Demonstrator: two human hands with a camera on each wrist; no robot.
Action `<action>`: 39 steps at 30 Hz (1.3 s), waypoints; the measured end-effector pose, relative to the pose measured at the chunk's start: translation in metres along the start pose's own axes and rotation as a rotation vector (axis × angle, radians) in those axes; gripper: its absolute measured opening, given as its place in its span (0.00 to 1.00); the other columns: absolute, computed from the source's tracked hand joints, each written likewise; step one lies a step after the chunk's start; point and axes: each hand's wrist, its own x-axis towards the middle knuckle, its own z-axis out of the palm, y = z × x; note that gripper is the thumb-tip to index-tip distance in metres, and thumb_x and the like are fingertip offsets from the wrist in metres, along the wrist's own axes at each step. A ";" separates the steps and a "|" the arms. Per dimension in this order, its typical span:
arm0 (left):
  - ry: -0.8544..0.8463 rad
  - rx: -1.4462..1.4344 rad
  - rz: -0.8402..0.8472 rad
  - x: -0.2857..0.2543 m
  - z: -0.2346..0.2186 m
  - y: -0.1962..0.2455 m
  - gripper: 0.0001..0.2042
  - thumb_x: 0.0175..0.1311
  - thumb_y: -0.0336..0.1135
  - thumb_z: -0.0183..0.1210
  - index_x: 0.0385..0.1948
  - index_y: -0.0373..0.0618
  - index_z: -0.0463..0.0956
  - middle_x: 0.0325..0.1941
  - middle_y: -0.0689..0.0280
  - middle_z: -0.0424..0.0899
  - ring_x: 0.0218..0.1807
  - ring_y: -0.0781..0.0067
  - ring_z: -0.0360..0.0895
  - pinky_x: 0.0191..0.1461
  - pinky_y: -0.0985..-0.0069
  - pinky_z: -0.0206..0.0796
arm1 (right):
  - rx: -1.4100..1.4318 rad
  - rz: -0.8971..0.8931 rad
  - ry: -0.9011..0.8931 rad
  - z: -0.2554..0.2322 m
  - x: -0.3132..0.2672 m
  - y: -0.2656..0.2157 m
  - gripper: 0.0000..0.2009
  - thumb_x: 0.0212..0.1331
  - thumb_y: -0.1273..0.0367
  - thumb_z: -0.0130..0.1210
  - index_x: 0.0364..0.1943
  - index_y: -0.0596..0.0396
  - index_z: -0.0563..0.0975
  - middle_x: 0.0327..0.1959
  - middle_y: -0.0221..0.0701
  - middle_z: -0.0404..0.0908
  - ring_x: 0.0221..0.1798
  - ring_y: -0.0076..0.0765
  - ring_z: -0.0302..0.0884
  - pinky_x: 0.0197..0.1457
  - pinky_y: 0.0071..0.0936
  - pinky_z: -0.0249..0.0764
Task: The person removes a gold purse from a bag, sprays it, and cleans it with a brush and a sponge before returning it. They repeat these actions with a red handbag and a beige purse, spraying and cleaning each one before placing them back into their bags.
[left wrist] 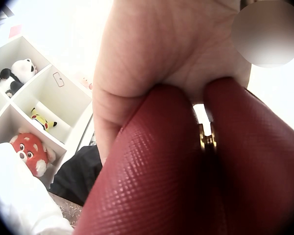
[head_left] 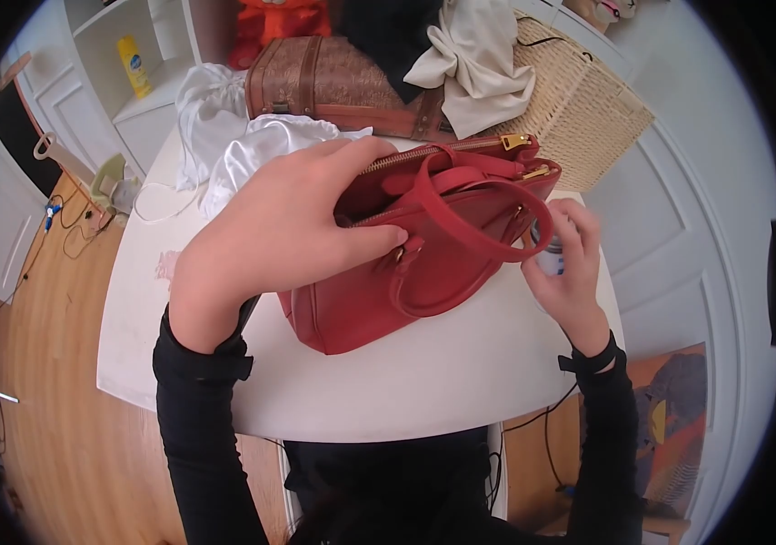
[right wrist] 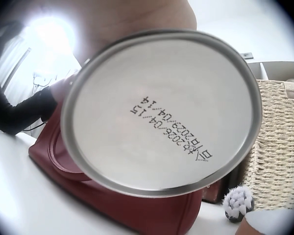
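A red handbag [head_left: 352, 313] with a gold zip stands on the white table, its top partly unzipped. My left hand [head_left: 288, 213] grips the bag's left end, thumb on the near side and fingers over the far side. Seen from the left wrist, two red leather sides of the bag [left wrist: 137, 161] meet the palm, with gold hardware between them. To the right of the bag, my right hand [head_left: 574, 272] holds a metal can [head_left: 550, 262], partly hidden by the fingers. Its round base [right wrist: 161, 117], printed with dates, fills the right wrist view.
Behind the bag lie white satin cloth [head_left: 261, 150] and a brown patterned case [head_left: 361, 86] with beige fabric [head_left: 470, 64] over it. A woven basket [head_left: 579, 100] stands at the back right. A white-bristled brush [right wrist: 237, 203] is near the basket.
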 end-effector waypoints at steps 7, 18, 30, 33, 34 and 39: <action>-0.003 0.004 0.011 0.001 0.000 -0.003 0.28 0.52 0.35 0.66 0.57 0.39 0.71 0.48 0.52 0.82 0.48 0.54 0.82 0.55 0.68 0.72 | 0.024 -0.005 -0.095 0.007 -0.029 0.000 0.30 0.35 0.82 0.63 0.51 0.53 0.76 0.51 0.37 0.72 0.51 0.49 0.75 0.47 0.39 0.75; 0.019 0.014 0.032 0.000 0.001 -0.004 0.29 0.52 0.35 0.67 0.58 0.39 0.71 0.49 0.51 0.81 0.50 0.53 0.80 0.56 0.68 0.71 | 0.025 -0.134 -0.307 0.007 -0.037 -0.025 0.26 0.34 0.79 0.57 0.47 0.50 0.80 0.48 0.30 0.74 0.47 0.46 0.75 0.39 0.33 0.77; 0.004 0.006 0.013 0.000 0.000 -0.002 0.29 0.53 0.36 0.67 0.59 0.39 0.71 0.50 0.52 0.81 0.49 0.53 0.81 0.55 0.67 0.71 | 0.053 -0.109 -0.057 0.013 0.000 -0.034 0.26 0.33 0.82 0.60 0.46 0.52 0.80 0.48 0.33 0.73 0.50 0.48 0.74 0.44 0.35 0.75; 0.013 0.016 0.020 -0.001 0.002 -0.002 0.29 0.53 0.36 0.67 0.59 0.39 0.71 0.49 0.52 0.81 0.49 0.53 0.81 0.55 0.67 0.71 | 0.060 -0.072 -0.093 0.008 0.008 -0.037 0.26 0.33 0.82 0.61 0.46 0.52 0.80 0.47 0.35 0.73 0.49 0.48 0.73 0.45 0.36 0.74; 0.020 0.022 0.022 -0.001 0.002 -0.002 0.29 0.53 0.37 0.67 0.59 0.39 0.71 0.49 0.52 0.81 0.49 0.53 0.81 0.55 0.67 0.71 | 0.072 -0.063 -0.124 0.008 0.010 -0.037 0.26 0.33 0.82 0.61 0.46 0.52 0.80 0.47 0.35 0.73 0.49 0.49 0.73 0.45 0.36 0.74; 0.010 0.027 0.015 0.000 0.001 -0.003 0.29 0.53 0.38 0.67 0.57 0.38 0.71 0.49 0.51 0.81 0.49 0.51 0.80 0.54 0.67 0.72 | 0.075 -0.128 -0.120 0.018 -0.002 -0.042 0.25 0.33 0.82 0.61 0.45 0.52 0.80 0.48 0.32 0.73 0.47 0.47 0.74 0.41 0.35 0.75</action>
